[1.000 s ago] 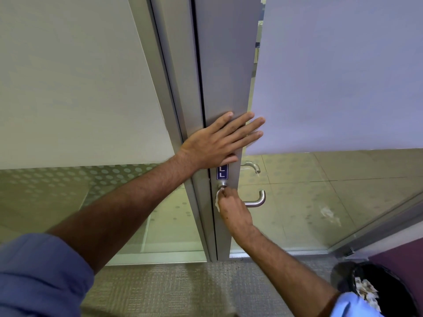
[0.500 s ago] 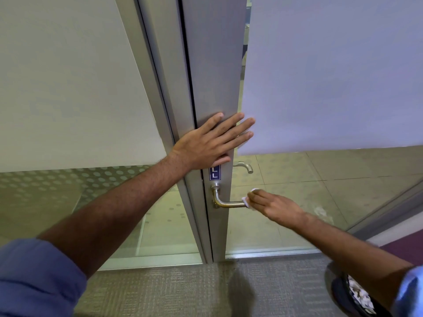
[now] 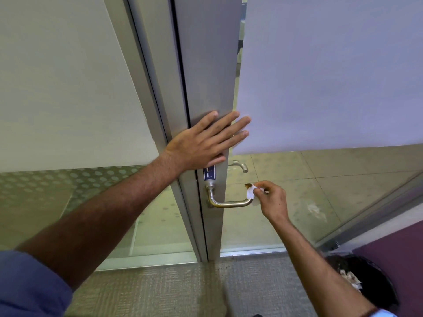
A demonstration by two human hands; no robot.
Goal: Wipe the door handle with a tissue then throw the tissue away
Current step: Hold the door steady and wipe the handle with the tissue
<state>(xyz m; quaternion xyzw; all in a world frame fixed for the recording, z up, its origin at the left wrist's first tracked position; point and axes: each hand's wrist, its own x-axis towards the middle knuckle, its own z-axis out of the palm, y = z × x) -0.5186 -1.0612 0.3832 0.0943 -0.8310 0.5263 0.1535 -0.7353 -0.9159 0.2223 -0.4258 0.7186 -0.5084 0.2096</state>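
A brushed metal lever door handle [image 3: 226, 203] sticks out from the grey door frame [image 3: 206, 76]. My right hand [image 3: 272, 200] pinches a small white tissue [image 3: 250, 193] against the handle's free end, where the lever bends back. My left hand [image 3: 206, 143] lies flat on the door stile just above the handle, fingers spread and holding nothing. A black waste bin [image 3: 368, 282] with crumpled tissues inside stands on the floor at the lower right.
The door's glass panel [image 3: 320, 76] is frosted above and clear below. A second handle [image 3: 239, 165] shows through the glass on the far side. A blue label [image 3: 209, 173] sits above the lever. Grey carpet [image 3: 160, 291] covers the floor before the door.
My right hand slid with the tissue from the handle's base by the door out to its free end. My left hand has stayed flat on the door.
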